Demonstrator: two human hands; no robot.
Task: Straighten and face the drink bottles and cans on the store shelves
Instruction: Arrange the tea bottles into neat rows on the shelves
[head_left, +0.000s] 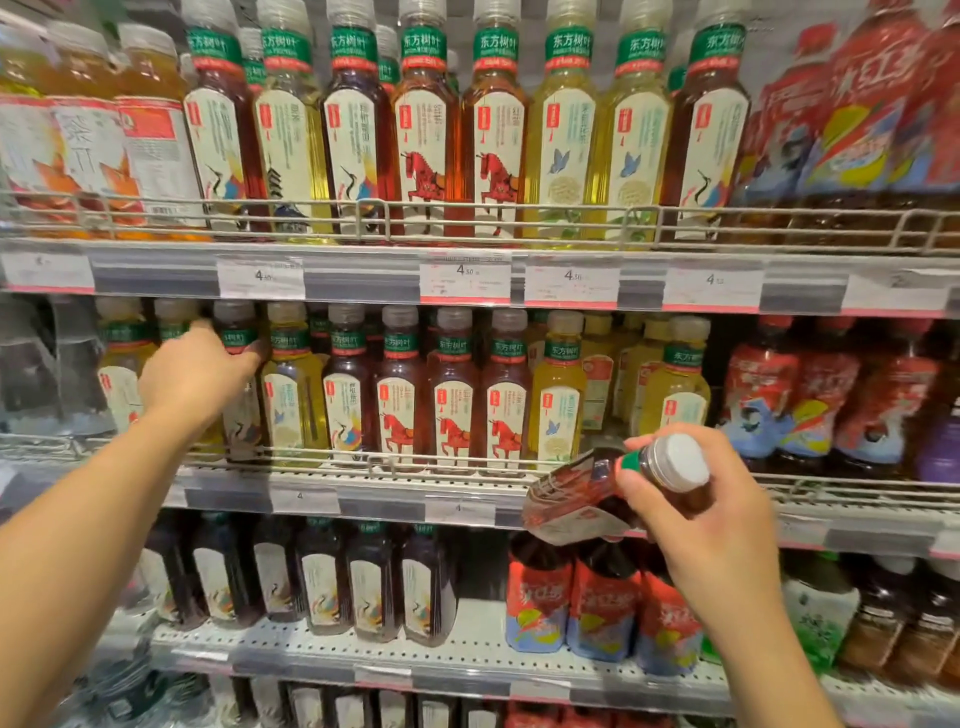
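Meanwhile right hand (696, 512) grips tilted bottle (587, 493) before wire-railed shelf (467, 478).

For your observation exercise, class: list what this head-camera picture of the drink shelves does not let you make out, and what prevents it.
- Head view: label of the dark tea bottle on the middle shelf, covered by the left hand.
- Head view: label of the held bottle in the right hand, turned away and motion-blurred.
- Head view: price tags, small print too small.
- Head view: bottom shelf bottles, cut off by the frame edge.
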